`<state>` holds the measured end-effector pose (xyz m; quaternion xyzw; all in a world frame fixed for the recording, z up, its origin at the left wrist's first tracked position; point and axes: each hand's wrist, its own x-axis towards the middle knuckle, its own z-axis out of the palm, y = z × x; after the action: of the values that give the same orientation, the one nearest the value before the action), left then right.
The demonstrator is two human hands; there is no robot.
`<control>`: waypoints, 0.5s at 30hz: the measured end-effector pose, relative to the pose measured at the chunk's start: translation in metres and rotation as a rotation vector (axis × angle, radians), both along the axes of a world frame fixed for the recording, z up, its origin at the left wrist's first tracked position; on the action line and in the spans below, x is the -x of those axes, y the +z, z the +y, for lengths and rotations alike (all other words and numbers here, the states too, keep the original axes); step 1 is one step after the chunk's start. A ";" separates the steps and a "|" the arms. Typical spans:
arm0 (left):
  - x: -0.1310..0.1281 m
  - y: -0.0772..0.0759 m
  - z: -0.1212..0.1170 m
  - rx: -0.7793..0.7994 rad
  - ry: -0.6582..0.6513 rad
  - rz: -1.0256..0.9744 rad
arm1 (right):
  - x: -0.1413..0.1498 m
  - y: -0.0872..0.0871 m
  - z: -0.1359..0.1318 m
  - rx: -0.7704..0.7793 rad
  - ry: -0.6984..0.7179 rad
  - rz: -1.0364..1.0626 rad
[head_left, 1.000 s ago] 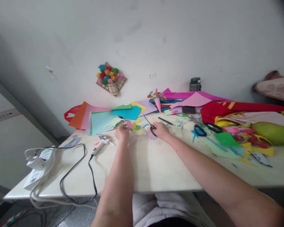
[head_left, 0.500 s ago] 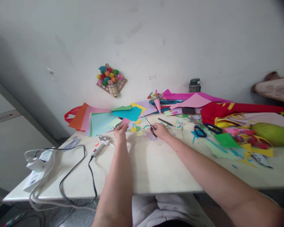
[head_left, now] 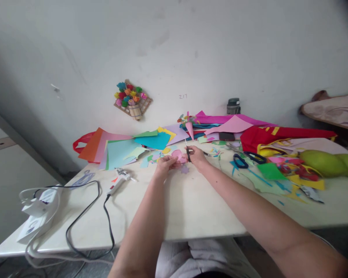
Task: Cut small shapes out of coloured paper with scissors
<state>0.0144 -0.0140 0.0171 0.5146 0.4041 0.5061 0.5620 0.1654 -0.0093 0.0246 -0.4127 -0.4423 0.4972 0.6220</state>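
Observation:
Between thumb and fingers, my left hand pinches a small pink paper piece. Black-handled scissors are in my right hand, blades pointing away from me and close to the right side of the pink paper. Whether the blades touch the paper I cannot tell. Under and around both hands lie small cut paper shapes, among them a purple star-like one and a yellow one. A dark pencil-like stick lies just beyond my right hand, partly hidden by it.
A glue gun with its black cord and a power strip are on the left. Coloured sheets line the wall. To the right lie more scissors, paper scraps, red cloth and green fruit-like objects.
My left hand has moved right with the pink paper, up to the scissors. The scissors have turned more upright in my right hand. The whole view has shifted slightly.

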 end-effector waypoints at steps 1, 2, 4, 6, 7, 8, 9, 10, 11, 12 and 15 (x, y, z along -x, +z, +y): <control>-0.003 -0.001 -0.001 0.014 -0.015 0.007 | -0.002 0.000 0.001 -0.016 -0.006 -0.004; -0.005 -0.001 -0.001 0.024 -0.028 0.013 | -0.003 0.000 0.002 -0.028 -0.004 -0.014; -0.007 -0.001 -0.002 0.032 -0.044 0.027 | -0.005 0.001 0.001 -0.036 0.019 -0.044; -0.007 -0.001 -0.001 0.024 -0.036 0.030 | -0.007 0.004 -0.001 -0.034 0.061 -0.077; -0.005 -0.001 -0.001 0.014 -0.024 0.025 | -0.007 0.005 -0.002 -0.033 0.079 -0.093; -0.004 -0.001 -0.001 0.002 -0.009 0.016 | -0.007 0.006 -0.003 -0.035 0.094 -0.106; -0.003 -0.001 0.000 -0.012 0.004 0.007 | -0.008 0.006 -0.003 -0.039 0.105 -0.117; -0.001 -0.001 0.000 -0.025 0.011 -0.001 | -0.009 0.006 -0.003 -0.044 0.113 -0.124; 0.000 -0.001 0.001 -0.034 0.012 -0.005 | -0.010 0.006 -0.003 -0.050 0.118 -0.128; 0.001 -0.001 0.001 -0.039 0.010 -0.006 | -0.011 0.006 -0.003 -0.055 0.121 -0.130; 0.003 -0.001 0.002 -0.033 0.019 -0.012 | -0.014 0.004 -0.001 -0.064 0.120 -0.123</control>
<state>0.0115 -0.0123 0.0159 0.5168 0.3975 0.5210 0.5509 0.1798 -0.0101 0.0287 -0.3949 -0.5193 0.4930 0.5756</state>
